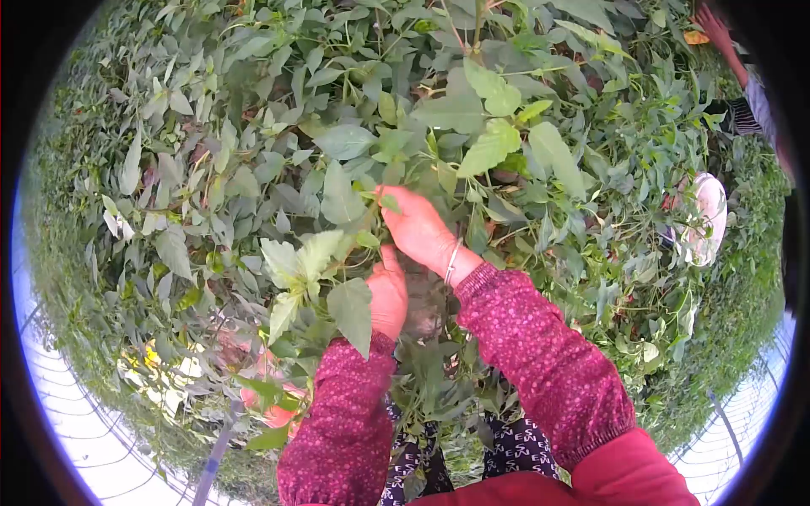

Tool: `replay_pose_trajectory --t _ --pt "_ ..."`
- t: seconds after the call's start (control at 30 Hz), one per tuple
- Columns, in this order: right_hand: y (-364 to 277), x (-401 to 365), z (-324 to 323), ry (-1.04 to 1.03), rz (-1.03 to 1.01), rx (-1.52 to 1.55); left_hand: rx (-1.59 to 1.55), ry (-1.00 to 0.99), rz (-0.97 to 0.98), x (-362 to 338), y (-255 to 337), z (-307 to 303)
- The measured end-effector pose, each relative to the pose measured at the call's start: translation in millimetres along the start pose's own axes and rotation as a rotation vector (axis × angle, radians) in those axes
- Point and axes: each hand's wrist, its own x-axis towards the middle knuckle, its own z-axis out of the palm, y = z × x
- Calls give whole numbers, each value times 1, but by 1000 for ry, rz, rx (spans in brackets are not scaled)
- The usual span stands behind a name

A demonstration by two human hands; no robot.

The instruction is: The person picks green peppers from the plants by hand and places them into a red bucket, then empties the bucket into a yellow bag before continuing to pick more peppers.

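Observation:
My right hand [413, 226], with a bracelet [453, 262] at the wrist, reaches into dense green plants. Its fingers are bent together around a leafy stem [371, 202], and a small leaf lies over the fingertips. Just below it, my left hand [387, 299] is partly closed, one finger pointing up. Beside that hand leans a sprig of pale green toothed leaves [302, 268]; whether the left fingers grip its stem is hidden. A broad leaf [350, 312] covers part of the left hand and wrist. Larger leaves [342, 194] hang close to both hands.
Another person's hand [715, 29] and sleeve show at the upper right. A pale rounded object [704, 219] sits among the leaves on the right. Pink material [274, 396] lies at lower left, near a bluish post [215, 455]. Foliage surrounds my legs [519, 447].

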Motion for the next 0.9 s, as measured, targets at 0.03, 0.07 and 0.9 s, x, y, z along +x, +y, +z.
replay_pose_trajectory --t 0.03,0.07,0.9 --pt "2 12 -8 32 100 -95 -78 60 39 -2 0 -7" --pt "14 20 -12 57 248 178 -156 122 77 -4 -2 -11" --pt "32 24 64 -345 283 -997 -118 74 47 -10 9 44"
